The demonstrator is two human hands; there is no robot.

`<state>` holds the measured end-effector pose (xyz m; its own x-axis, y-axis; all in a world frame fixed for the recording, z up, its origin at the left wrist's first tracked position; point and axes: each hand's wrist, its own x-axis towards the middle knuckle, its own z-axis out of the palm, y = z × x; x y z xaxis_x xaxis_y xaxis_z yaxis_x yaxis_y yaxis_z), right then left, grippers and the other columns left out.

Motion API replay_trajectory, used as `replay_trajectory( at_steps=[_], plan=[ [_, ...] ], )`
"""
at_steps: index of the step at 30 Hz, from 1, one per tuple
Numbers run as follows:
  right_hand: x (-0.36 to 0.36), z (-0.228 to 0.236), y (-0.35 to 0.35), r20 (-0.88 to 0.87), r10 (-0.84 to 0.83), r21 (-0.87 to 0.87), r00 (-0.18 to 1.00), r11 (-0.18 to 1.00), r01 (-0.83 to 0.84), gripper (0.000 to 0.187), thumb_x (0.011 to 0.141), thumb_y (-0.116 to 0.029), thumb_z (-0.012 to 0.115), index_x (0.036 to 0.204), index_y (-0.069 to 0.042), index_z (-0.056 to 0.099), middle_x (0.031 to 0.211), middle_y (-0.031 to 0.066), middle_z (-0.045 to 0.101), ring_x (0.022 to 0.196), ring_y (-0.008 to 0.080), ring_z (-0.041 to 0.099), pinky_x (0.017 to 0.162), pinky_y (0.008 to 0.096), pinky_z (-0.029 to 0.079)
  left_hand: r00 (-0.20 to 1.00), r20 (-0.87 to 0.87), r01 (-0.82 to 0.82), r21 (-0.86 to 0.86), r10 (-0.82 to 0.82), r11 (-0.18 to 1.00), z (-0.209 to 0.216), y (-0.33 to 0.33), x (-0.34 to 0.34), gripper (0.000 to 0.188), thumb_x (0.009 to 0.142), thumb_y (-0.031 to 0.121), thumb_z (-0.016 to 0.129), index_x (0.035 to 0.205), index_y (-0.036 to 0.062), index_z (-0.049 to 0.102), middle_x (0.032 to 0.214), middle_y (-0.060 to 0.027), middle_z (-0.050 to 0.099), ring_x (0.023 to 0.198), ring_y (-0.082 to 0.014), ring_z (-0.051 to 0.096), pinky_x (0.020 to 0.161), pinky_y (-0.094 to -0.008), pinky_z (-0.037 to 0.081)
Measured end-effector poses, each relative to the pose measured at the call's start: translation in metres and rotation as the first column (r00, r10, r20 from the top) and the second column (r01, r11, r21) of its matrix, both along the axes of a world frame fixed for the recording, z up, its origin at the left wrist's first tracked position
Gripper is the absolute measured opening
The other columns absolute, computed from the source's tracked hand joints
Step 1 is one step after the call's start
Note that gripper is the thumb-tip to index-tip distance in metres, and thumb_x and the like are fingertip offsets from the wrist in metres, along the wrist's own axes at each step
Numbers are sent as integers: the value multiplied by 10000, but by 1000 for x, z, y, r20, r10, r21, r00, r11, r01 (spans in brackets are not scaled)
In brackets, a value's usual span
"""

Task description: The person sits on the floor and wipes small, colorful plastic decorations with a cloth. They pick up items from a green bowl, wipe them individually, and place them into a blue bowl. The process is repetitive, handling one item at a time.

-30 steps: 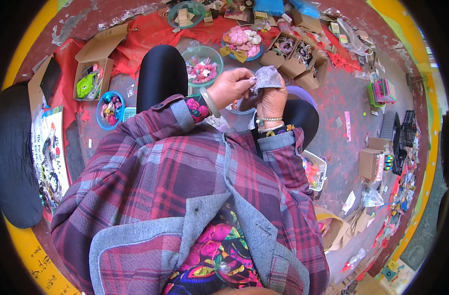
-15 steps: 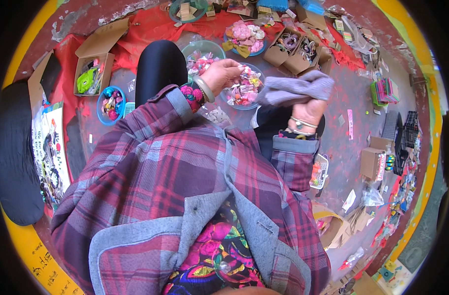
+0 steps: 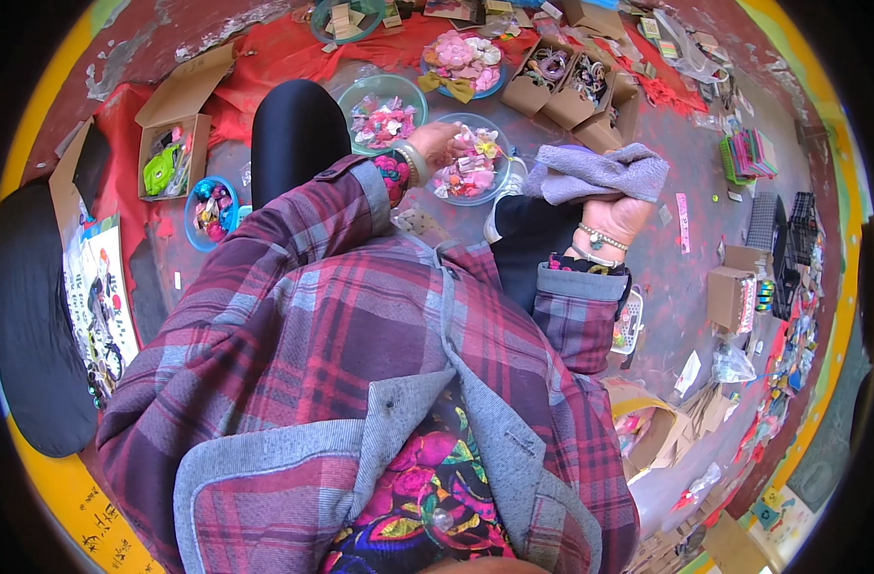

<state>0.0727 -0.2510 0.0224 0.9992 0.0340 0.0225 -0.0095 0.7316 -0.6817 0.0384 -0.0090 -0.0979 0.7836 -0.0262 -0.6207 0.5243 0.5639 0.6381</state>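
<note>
My left hand [image 3: 438, 143] is over the left rim of a clear plastic basin [image 3: 494, 187]. Its fingers are curled together among small pink, white and yellow bow-like pieces [image 3: 475, 165]; what they pinch, if anything, is too small to make out. My right hand [image 3: 617, 218] is closed around a folded, soft grey-lilac cloth [image 3: 595, 174], raised above my right knee. The fingers behind the cloth are partly hidden. A second, greenish clear basin [image 3: 384, 88] with similar pink and white pieces stands just left of the first.
Beyond the basins sit a bowl of pink fabric flowers [image 3: 464, 59] and cardboard boxes of cords or bands [image 3: 582, 81]. At left are a blue basket of shiny pieces [image 3: 212, 212] and an open carton [image 3: 174, 163]. A white basket [image 3: 630, 323] stands near my right forearm.
My left hand has lowered slightly and turned toward the pieces in the clear basin. My right hand, still gripping the cloth, has shifted a little right. The whole view has tilted slightly.
</note>
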Motion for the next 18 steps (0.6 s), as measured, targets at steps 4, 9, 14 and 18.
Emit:
replay_trajectory(
  at_steps=[4, 9, 14, 18],
  plan=[
    [-10, 17, 8, -22, 107, -34, 994, 994, -108, 187, 840, -235, 527, 799, -56, 558, 715, 90, 551, 694, 219, 562, 663, 349, 490, 1000, 9, -8, -317, 11, 948, 9, 8, -9, 324, 927, 258, 429, 1126, 3, 459, 1014, -139, 558, 827, -192, 562, 612, -257, 466],
    [1, 1, 7, -9, 45, -53, 999, 998, -45, 182, 839, -233, 524, 802, -57, 553, 710, 88, 549, 679, 212, 563, 645, 337, 492, 941, 337, 252, -625, -35, 739, 31, 14, -18, 376, 840, 126, 476, 1191, -7, 455, 1241, -195, 450, 1117, -284, 471, 914, -385, 410],
    [6, -8, 12, -33, 53, -59, 998, 997, -55, 202, 856, -253, 512, 830, -53, 532, 722, 94, 547, 643, 208, 561, 583, 323, 484, 846, 533, 397, -601, -23, 694, 68, 10, -29, 541, 739, 9, 541, 1259, 13, 395, 1324, -221, 360, 1252, -307, 348, 1036, -394, 297],
    [-14, 12, 34, -51, 141, -107, 989, 984, -146, 204, 871, -243, 500, 881, -41, 531, 772, 113, 559, 637, 207, 570, 530, 319, 493, 829, 557, 356, -448, -56, 820, 87, 9, -34, 610, 729, -63, 541, 1298, 22, 338, 1330, -221, 346, 1280, -310, 306, 1071, -386, 250]
  ],
)
